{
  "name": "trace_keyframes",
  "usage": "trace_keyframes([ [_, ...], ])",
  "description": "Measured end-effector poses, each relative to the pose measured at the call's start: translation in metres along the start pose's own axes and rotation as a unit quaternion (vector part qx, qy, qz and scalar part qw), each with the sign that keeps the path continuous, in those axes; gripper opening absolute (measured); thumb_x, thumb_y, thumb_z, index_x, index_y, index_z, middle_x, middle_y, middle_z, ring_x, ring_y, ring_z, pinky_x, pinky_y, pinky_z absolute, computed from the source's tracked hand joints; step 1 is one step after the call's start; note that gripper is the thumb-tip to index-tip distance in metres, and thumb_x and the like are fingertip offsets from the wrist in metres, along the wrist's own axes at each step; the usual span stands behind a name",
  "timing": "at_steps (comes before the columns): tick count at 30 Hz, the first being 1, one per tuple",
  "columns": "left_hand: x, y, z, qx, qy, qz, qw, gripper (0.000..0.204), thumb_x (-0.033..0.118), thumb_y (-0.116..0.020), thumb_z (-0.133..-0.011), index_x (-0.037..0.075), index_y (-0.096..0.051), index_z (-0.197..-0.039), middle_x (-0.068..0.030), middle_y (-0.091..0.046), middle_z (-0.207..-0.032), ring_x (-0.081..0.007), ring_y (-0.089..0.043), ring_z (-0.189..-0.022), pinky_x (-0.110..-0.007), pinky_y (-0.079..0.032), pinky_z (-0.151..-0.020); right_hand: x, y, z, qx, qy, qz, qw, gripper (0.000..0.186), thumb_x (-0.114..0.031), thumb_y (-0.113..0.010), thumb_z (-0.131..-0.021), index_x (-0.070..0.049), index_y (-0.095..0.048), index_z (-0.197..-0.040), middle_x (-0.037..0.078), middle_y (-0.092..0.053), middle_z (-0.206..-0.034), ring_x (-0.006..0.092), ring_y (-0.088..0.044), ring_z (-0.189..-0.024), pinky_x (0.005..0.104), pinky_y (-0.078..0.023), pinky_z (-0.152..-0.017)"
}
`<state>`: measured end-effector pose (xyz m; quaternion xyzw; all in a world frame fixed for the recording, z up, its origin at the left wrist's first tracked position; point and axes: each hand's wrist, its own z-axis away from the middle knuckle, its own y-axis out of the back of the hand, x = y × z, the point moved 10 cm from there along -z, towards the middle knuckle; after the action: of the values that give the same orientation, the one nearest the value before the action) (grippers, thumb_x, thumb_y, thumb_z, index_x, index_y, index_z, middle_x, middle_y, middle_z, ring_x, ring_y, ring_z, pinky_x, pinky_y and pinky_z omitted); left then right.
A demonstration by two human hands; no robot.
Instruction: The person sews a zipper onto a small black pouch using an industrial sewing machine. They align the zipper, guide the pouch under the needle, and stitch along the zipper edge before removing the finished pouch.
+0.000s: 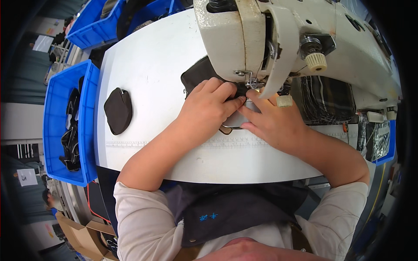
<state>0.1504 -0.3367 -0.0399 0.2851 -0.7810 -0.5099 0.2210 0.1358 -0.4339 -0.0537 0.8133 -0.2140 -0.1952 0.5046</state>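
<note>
A white sewing machine (230,39) stands at the top right, its presser foot (254,83) over a dark zippered pouch piece (196,75). My left hand (209,108) grips that piece just left of the foot, fingers bent and pressed together. My right hand (276,122) rests right of the needle area, fingers apart, fingertips touching the work and the metal plate (235,120) beneath. The fabric directly under the foot is mostly hidden. A small dark rounded pouch (118,111) lies separately on the white worktop (148,78) at the left.
Blue bins with dark pieces (55,130) sit at the left and top left. Stacked dark pieces in clear plastic (326,100) and another blue bin (385,148) are at the right. A printed scale (187,143) runs along the worktop. An open cardboard box (78,235) sits at the lower left.
</note>
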Motion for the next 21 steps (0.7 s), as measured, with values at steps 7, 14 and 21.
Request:
trace_keyframes([
  [7, 0.011, 0.002, -0.003, -0.005, -0.064, -0.019, 0.998, 0.026, 0.012, -0.069, -0.084, 0.005, -0.078, -0.108, -0.0016, -0.067, -0.126, -0.0188, -0.062, -0.117, -0.033, -0.055, -0.090, -0.007, 0.000, 0.001, -0.011, 0.016, 0.020, 1.000, 0.047, -0.036, -0.081, -0.086, -0.004, -0.071, -0.119, 0.009, -0.064, -0.118, 0.0249, -0.067, -0.101, 0.0406, -0.053, -0.083],
  [14, 0.000, -0.007, 0.001, -0.065, 0.021, 0.031, 0.997, 0.031, 0.012, -0.068, -0.087, 0.009, -0.077, -0.116, 0.0026, -0.067, -0.131, -0.0198, -0.063, -0.118, -0.029, -0.062, -0.081, -0.007, -0.005, 0.003, -0.037, 0.017, 0.020, 0.999, 0.048, -0.037, -0.080, -0.088, -0.004, -0.070, -0.122, 0.010, -0.065, -0.121, 0.0225, -0.070, -0.090, 0.0349, -0.055, -0.072],
  [21, -0.004, -0.009, 0.003, -0.080, 0.044, 0.052, 0.994, 0.033, 0.009, -0.068, -0.088, 0.008, -0.076, -0.120, 0.0027, -0.066, -0.133, -0.0203, -0.061, -0.119, -0.030, -0.063, -0.080, -0.006, -0.010, 0.004, -0.039, 0.014, 0.025, 0.999, 0.050, -0.039, -0.080, -0.090, -0.005, -0.069, -0.124, 0.009, -0.065, -0.124, 0.0203, -0.070, -0.089, 0.0335, -0.055, -0.071],
])
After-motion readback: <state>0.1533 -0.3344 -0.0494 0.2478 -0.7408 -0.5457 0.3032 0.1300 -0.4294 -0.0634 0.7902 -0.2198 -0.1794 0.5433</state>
